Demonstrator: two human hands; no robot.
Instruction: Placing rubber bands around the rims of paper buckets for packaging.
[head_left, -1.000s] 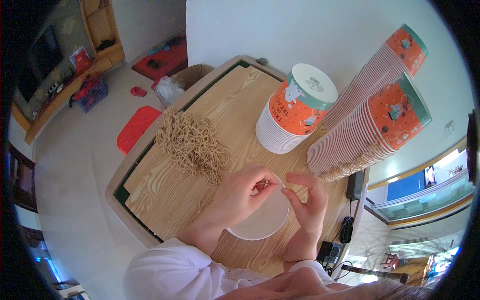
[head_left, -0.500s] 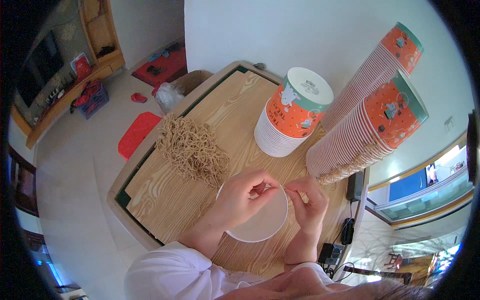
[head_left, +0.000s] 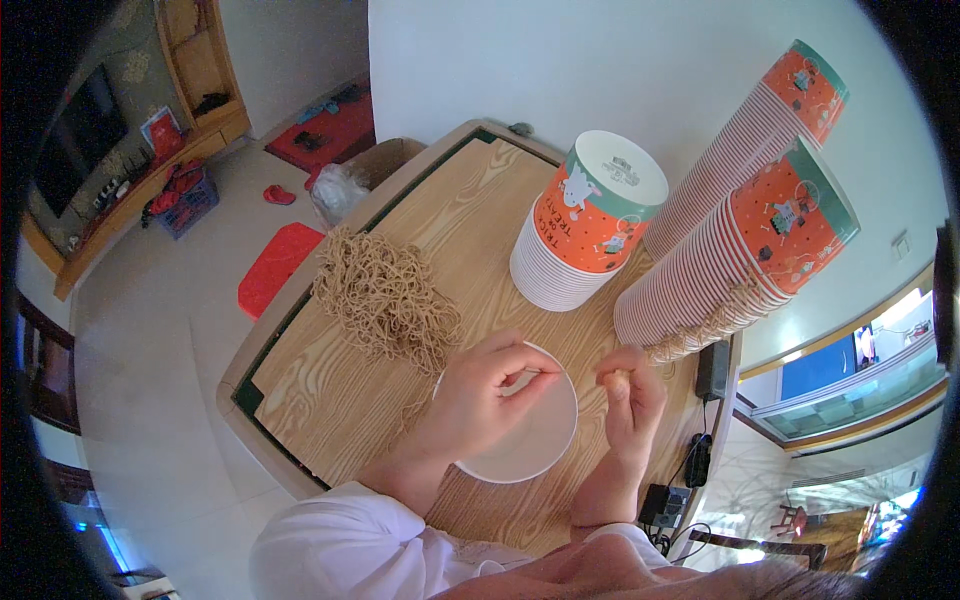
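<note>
Above a white round tub [head_left: 530, 442], my left hand [head_left: 490, 390] is closed in a pinch, thumb against forefinger. Whatever lies between those fingertips is too fine to make out. My right hand [head_left: 633, 398] is raised just right of the tub's rim, its fingers curled against the thumb; what they hold, if anything, is hidden. A loose heap of tan cord [head_left: 385, 300] lies on the wooden table beyond my left hand. More short tan cords [head_left: 715, 320] hang along the side of a leaning stack of paper buckets [head_left: 690, 270].
A shorter stack of orange, green and white buckets [head_left: 590, 225] stands upside down at mid-table. Another tall stack [head_left: 745, 140] leans behind, near the wall. Black power adapters [head_left: 662, 507] with cables sit along the right table edge. Left, a red stool [head_left: 278, 268] stands on the floor.
My hands, which met at the fingertips with a thin strand between them, are now apart. The right one has moved right and its fingers have curled in; the left stays nearly in place.
</note>
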